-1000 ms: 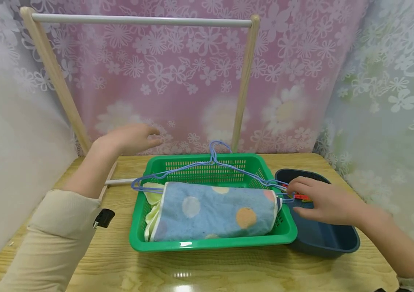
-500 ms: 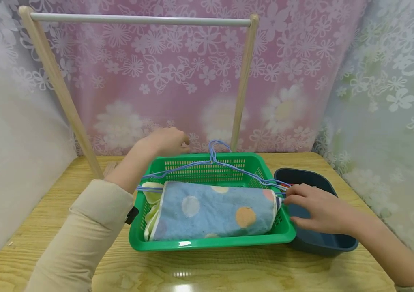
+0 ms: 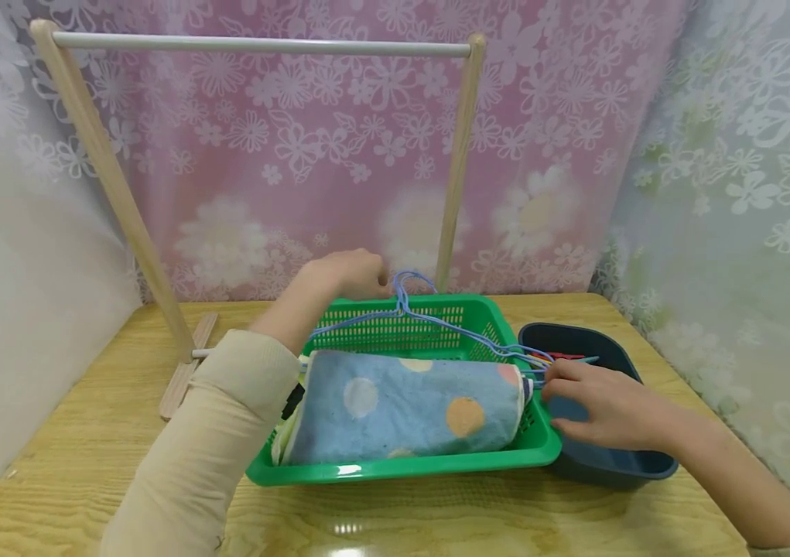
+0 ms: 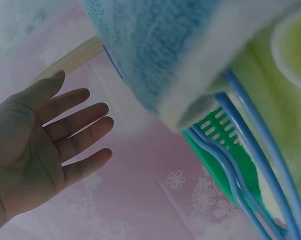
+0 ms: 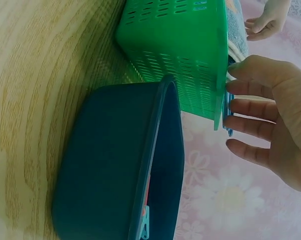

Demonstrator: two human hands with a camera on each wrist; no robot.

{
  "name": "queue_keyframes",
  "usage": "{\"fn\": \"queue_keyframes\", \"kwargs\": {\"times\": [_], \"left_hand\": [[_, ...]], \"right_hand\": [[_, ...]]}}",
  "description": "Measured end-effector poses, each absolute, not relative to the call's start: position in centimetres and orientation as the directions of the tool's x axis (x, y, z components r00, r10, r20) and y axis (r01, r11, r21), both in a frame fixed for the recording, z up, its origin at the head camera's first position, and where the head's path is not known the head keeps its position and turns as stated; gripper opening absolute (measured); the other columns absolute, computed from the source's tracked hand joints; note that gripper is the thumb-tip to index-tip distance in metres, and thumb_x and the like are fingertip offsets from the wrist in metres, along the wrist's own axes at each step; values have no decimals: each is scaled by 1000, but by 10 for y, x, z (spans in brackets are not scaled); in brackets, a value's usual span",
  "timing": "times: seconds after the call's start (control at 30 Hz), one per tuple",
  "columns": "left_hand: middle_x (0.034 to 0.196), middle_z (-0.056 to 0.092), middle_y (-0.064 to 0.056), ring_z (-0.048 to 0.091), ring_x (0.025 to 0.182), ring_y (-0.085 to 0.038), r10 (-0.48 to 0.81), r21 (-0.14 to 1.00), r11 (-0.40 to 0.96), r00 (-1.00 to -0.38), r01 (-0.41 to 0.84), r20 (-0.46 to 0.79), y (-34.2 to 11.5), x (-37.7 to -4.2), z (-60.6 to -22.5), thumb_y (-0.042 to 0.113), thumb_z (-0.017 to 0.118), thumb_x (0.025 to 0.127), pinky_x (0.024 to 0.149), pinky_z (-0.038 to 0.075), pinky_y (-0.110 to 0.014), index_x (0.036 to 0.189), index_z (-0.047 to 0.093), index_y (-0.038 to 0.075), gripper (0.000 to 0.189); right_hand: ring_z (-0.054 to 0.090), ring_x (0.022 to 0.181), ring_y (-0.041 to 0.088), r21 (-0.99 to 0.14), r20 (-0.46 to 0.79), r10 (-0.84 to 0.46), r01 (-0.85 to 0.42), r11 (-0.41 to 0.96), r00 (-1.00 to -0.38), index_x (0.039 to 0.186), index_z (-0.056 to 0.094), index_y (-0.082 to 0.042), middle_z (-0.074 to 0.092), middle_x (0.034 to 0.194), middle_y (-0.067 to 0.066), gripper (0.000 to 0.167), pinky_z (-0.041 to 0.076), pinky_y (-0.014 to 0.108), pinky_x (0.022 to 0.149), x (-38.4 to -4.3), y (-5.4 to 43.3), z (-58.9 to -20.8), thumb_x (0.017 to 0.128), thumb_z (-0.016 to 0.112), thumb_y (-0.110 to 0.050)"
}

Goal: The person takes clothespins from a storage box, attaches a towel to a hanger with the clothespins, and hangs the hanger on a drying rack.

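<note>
Blue wire hangers (image 3: 450, 325) lie across the green basket (image 3: 367, 469), their hooks rising over its back rim. In the basket is a folded blue towel (image 3: 395, 402) with coloured spots. A yellow-green cloth (image 4: 285, 105) shows at its left end. My left hand (image 3: 356, 272) is over the basket's back left, beside the hooks; the left wrist view shows its fingers extended and holding nothing. At the basket's right rim is my right hand (image 3: 596, 398), fingers loosely bent, fingertips right at the hanger ends, as the right wrist view (image 5: 285, 105) also shows.
A dark blue bin (image 3: 610, 472) stands against the basket's right side, with coloured clothes pegs (image 3: 569, 357) inside. Behind the basket rises a wooden rack (image 3: 123, 186) with a white bar (image 3: 262, 44). Floral curtains enclose the wooden table (image 3: 88, 456).
My left hand has moved right, from beside the rack's left post to near the hanger hooks. The right hand has shifted slightly left and down, from over the pegs to the basket rim.
</note>
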State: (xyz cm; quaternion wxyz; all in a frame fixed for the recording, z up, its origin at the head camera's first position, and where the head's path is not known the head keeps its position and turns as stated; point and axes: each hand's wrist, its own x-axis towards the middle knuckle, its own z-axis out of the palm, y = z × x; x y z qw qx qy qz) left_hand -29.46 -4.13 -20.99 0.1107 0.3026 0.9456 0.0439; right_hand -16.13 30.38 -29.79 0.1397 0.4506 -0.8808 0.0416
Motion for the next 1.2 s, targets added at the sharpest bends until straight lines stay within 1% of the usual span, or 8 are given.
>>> {"fn": "queue_keyframes", "kwargs": {"times": [0.03,0.07,0.5,0.7,0.87,1.07,1.13,1.2], "left_hand": [[57,22,3,16,51,-11,586,160,810,-790,564,-180,-40,-296,-211,31,50,95,50,20,-26,62,35,14,39],[56,22,3,16,50,-10,589,162,808,-790,567,-172,-39,-297,-212,30,50,95,49,20,-25,62,34,15,39],[53,23,4,16,49,-9,616,126,787,-762,604,-197,-21,-301,-227,9,48,91,49,20,-24,58,37,16,35],[54,19,2,14,50,-11,575,154,818,-782,554,-240,-12,-302,-232,2,46,91,49,20,-25,58,34,15,37],[57,24,2,19,50,-11,547,163,837,-797,522,-255,-7,-302,-236,-2,46,90,48,24,-24,61,41,15,34],[62,30,1,24,52,-11,530,115,847,-805,520,-266,-5,-301,-237,-1,44,91,51,30,-24,65,39,13,30],[68,40,-1,30,54,-13,515,89,854,-810,512,-281,-6,-299,-237,0,43,91,55,34,-25,71,45,12,24],[81,51,-3,41,61,-14,506,66,857,-811,511,-294,-8,-297,-237,1,43,92,61,39,-28,84,54,9,16]], "right_hand": [[49,77,5,48,278,-780,-803,594,-560,94,60,-24,50,101,-6,29,43,24,59,-161,304,-298,71,77,-16],[50,78,6,43,272,-778,-800,598,-567,94,60,-25,51,101,-7,29,44,24,59,-160,303,-298,71,77,-16],[55,82,8,23,242,-768,-788,615,-593,96,61,-25,53,101,-9,27,47,28,62,-158,299,-299,74,76,-18],[55,80,8,17,251,-766,-788,615,-592,96,61,-24,53,101,-8,27,46,27,60,-158,299,-300,74,76,-17],[55,82,9,5,246,-763,-786,618,-598,97,61,-24,53,102,-9,27,46,27,60,-157,299,-301,75,75,-18],[54,80,7,17,269,-763,-789,614,-588,97,61,-24,53,101,-9,28,46,26,59,-158,300,-301,74,76,-17],[54,80,7,17,272,-761,-787,616,-589,97,61,-24,53,101,-8,28,45,26,59,-157,301,-301,74,76,-17],[54,79,7,17,275,-759,-787,617,-589,97,61,-24,53,101,-8,28,45,26,58,-157,302,-300,74,76,-17]]}}
